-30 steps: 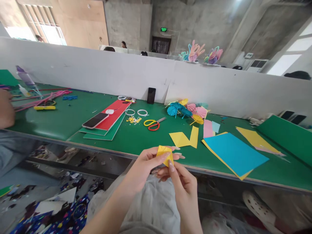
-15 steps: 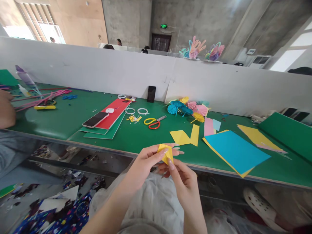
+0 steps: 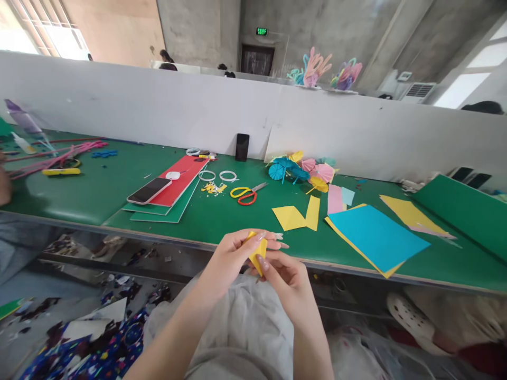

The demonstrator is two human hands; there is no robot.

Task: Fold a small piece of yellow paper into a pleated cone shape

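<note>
Between my hands, just in front of the table's edge, is a small folded piece of yellow paper point(image 3: 258, 255). My left hand point(image 3: 237, 250) pinches its upper part between thumb and fingers. Lower down, the thumb of my right hand point(image 3: 283, 272) presses on the same paper, its other fingers curled behind. Beyond my hands lie yellow paper pieces point(image 3: 289, 218), one with a pointed side and one a narrow strip. Scissors point(image 3: 246, 195) with yellow and red handles rest farther back, blades pointing right. Little paper umbrellas point(image 3: 301, 171) in blue, pink and yellow are heaped near the partition.
Blue and yellow sheets point(image 3: 376, 237) overhang the table's front edge at right. A phone point(image 3: 149, 190) lies on red and green boards point(image 3: 180, 182). Another phone point(image 3: 242, 147) leans on the white partition point(image 3: 190, 105). White rings point(image 3: 227, 176) and paper scraps point(image 3: 214, 188) lie nearby. A person's arm shows far left.
The yellow paper has turned in my fingers and looks narrower, more edge-on. Both hands keep hold of it. The whole view has shifted slightly.
</note>
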